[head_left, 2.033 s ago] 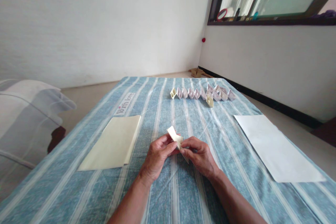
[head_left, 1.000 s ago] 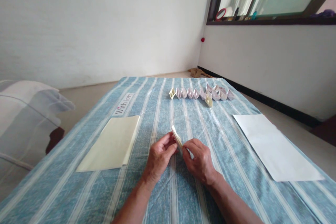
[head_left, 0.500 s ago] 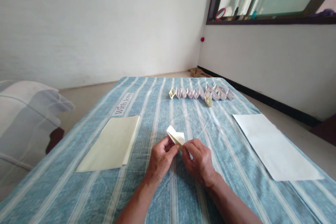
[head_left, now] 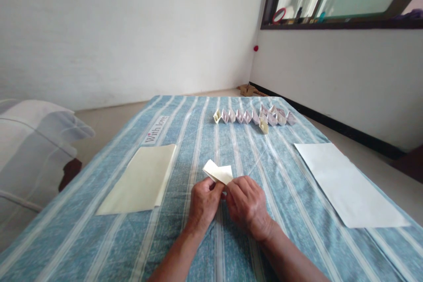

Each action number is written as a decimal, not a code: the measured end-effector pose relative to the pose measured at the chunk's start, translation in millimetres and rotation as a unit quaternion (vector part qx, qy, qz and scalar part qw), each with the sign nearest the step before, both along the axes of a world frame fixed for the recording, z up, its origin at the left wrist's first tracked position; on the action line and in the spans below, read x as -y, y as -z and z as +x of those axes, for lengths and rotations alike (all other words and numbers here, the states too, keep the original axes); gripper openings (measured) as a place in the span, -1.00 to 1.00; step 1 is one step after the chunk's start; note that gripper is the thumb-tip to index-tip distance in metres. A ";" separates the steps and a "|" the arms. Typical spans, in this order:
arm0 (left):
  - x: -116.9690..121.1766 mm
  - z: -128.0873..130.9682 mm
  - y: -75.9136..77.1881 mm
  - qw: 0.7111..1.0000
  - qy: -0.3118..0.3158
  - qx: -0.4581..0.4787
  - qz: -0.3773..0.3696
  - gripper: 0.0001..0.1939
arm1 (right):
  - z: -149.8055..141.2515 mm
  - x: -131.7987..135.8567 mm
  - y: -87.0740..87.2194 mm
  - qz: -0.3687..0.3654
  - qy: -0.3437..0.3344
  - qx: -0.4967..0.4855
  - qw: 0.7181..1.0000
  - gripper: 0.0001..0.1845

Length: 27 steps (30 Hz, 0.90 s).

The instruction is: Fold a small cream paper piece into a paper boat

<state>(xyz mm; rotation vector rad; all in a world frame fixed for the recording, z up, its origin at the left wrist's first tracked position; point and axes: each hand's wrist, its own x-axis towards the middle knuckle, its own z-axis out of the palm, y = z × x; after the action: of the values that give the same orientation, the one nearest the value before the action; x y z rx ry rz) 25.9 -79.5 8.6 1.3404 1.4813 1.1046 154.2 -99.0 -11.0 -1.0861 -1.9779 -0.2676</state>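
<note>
Between my two hands is a small folded piece of cream paper (head_left: pixel 218 173), its two flaps pointing up and away from me. My left hand (head_left: pixel 205 200) pinches its lower left part between thumb and fingers. The fingers of my right hand (head_left: pixel 247 202) are closed on its lower right edge, close to the left thumb. My fingers hide the bottom of the fold. Both hands are just above the striped blue cloth (head_left: pixel 185 246).
Left lies a stack of cream paper sheets (head_left: pixel 140 180); right, white paper sheets (head_left: pixel 346 185). Several folded paper boats (head_left: pixel 246 117) stand in rows near the table's far end, with a yellowish paper boat (head_left: pixel 263 127) in front. A draped grey-white cloth (head_left: pixel 36 150) is beyond the left edge.
The folded paper has tilted left and turned, showing more of its right flap. My right hand has shifted slightly left, closer to the left hand.
</note>
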 end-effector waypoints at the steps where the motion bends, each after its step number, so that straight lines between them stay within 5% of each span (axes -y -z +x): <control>1: 0.6 0.5 0.8 1.000 -0.002 -0.010 0.007 -0.72 | -0.4 0.1 -0.4 0.001 0.009 -0.004 1.000 -0.73; 27: 7.6 7.0 6.1 0.983 -0.019 -0.170 0.063 -0.64 | -4.1 -3.3 3.6 0.016 0.135 0.004 0.991 -0.58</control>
<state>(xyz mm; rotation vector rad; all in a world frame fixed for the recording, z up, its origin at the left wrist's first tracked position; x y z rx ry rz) 32.9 -87.0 2.5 1.6594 1.7101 1.0429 150.0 -95.8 -14.6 -1.3352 -1.8253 -0.4465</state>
